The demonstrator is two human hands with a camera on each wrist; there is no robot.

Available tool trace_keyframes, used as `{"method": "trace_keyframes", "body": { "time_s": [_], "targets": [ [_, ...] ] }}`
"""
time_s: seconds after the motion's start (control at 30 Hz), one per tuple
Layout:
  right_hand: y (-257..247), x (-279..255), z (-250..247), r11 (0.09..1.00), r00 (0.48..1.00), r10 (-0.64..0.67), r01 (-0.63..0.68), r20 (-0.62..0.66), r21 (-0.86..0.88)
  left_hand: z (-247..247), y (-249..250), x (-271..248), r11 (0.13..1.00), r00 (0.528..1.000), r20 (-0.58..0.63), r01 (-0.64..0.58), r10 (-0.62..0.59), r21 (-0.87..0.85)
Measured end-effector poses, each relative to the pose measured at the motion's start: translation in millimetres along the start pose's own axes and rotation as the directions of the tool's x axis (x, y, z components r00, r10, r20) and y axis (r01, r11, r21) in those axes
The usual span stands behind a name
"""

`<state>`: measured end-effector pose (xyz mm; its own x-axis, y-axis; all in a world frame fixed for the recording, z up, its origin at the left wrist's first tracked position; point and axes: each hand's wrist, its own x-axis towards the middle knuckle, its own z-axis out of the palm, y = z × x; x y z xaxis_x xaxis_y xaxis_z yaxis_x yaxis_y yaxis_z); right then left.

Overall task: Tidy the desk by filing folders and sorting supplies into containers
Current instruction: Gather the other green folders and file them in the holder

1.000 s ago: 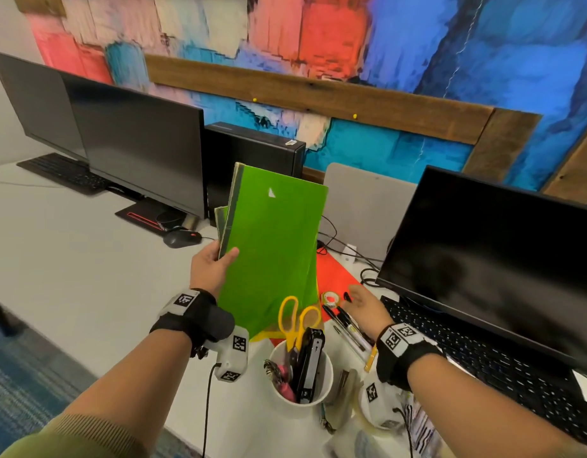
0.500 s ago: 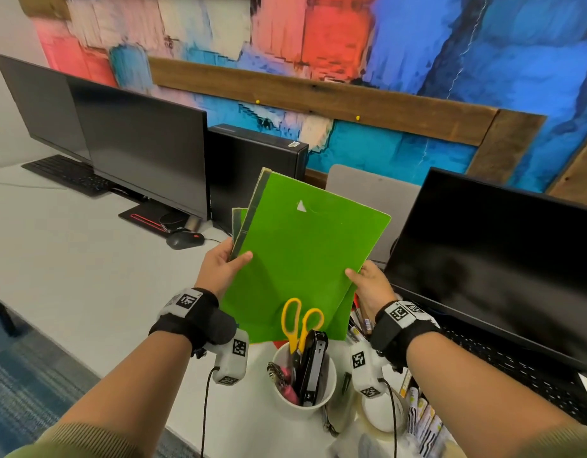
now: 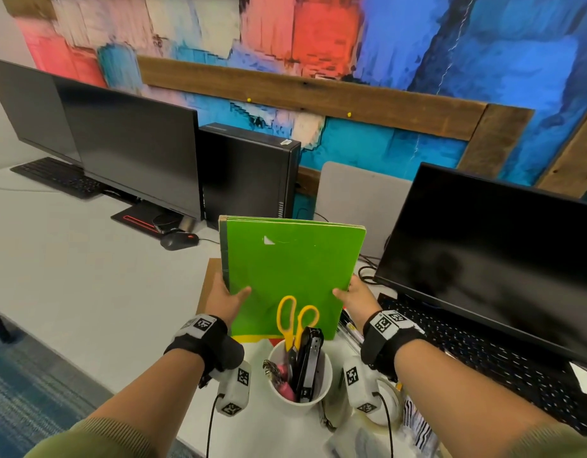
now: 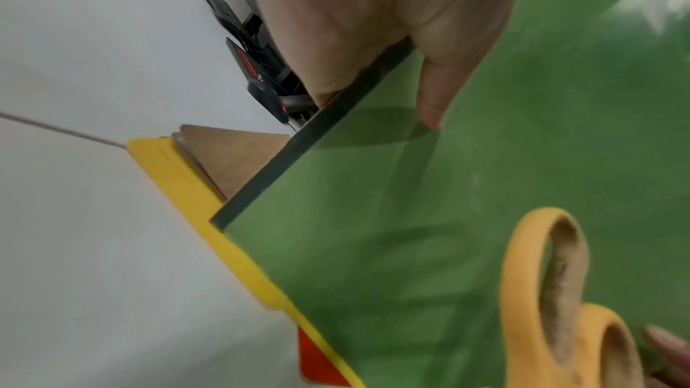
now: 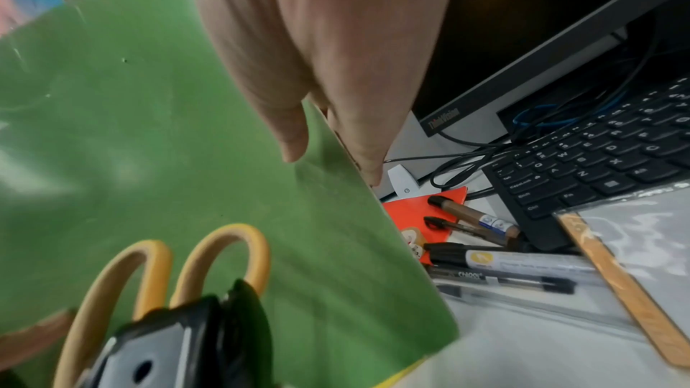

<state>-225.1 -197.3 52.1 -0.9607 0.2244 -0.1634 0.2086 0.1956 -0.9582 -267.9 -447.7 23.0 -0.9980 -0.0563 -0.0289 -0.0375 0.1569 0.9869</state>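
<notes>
My left hand [image 3: 226, 298] and right hand [image 3: 355, 296] each grip a side edge of the green folders [image 3: 292, 269], upright between them, squaring the stack for filing.

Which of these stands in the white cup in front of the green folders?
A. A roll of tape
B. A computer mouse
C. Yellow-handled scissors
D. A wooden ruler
C: the yellow-handled scissors stick up out of the white cup beside a black stapler, just in front of the green folders that the left hand and right hand hold upright.
</notes>
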Motion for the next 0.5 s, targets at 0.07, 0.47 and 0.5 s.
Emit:
{"method": "trace_keyframes", "body": {
  "time_s": [0.07, 0.47, 0.5],
  "targets": [
    [0, 2, -3, 0.998, 1.000, 0.001, -0.002, -0.015, -0.066, 1, 5, 1, 0.999, 1.000, -0.022, -0.018, 0.019, 0.036],
    [-47, -38, -48, 0.977, 0.966, -0.213, 0.213, -0.144, -0.017, 25, 73, 0, 0.965, 0.967, -0.067, -0.237, 0.245, 0.117],
    [-48, -42, -54, 0.974, 0.963, -0.223, 0.225, -0.152, 0.000, 28, 78, -1, 0.962, 0.965, -0.060, -0.247, 0.255, 0.118]
  ]
}}
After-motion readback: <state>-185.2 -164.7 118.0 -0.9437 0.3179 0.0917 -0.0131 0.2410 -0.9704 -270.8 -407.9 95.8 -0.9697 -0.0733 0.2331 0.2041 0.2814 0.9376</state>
